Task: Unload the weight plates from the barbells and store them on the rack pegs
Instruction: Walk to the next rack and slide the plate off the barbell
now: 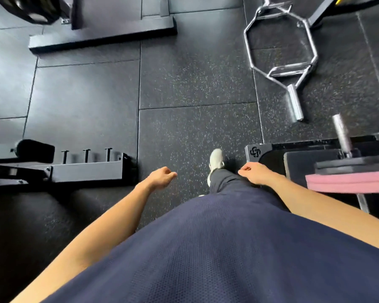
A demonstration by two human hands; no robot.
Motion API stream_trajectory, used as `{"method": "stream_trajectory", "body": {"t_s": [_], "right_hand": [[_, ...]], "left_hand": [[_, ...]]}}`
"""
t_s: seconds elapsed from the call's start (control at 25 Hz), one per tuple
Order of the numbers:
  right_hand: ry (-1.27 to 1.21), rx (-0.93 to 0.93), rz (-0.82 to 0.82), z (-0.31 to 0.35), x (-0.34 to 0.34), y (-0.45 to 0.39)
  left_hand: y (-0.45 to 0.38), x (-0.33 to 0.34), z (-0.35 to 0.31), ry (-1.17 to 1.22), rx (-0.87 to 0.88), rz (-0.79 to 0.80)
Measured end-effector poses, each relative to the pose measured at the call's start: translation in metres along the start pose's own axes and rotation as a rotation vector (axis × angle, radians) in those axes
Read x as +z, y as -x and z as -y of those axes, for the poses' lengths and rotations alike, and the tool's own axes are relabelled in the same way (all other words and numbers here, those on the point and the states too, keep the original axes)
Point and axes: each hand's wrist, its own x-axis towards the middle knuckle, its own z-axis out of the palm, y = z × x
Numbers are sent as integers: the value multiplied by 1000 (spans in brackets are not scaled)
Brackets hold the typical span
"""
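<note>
Two plates (350,173) on barbell sleeve (341,133)

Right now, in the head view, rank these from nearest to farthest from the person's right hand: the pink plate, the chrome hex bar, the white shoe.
From the right hand:
1. white shoe, just to its left on the floor.
2. pink plate, off to the right on a loaded bar.
3. chrome hex bar, far ahead on the floor mat.

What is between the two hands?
In the head view, between the left hand and the right hand you see speckled black floor, the person's leg in dark trousers and a white shoe.
</note>
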Motion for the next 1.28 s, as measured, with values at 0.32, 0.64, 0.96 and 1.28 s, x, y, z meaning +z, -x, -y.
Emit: {"method": "stream_trajectory", "body": {"t_s": [0.32,0.64,0.96,1.28], "right_hand": [[125,-30,99,120,-143,-166],[347,-128,167,292,-270,-304],[492,-128,275,508,-310,-434],[553,-323,251,768,-328,-530]], "left_hand": [[-118,-116,-48,42,-120,108],[-201,-267,-84,369,-258,-140],[-319,-465,-51,415,-249,-61],[-371,-660,21,567,-323,-209]]}}
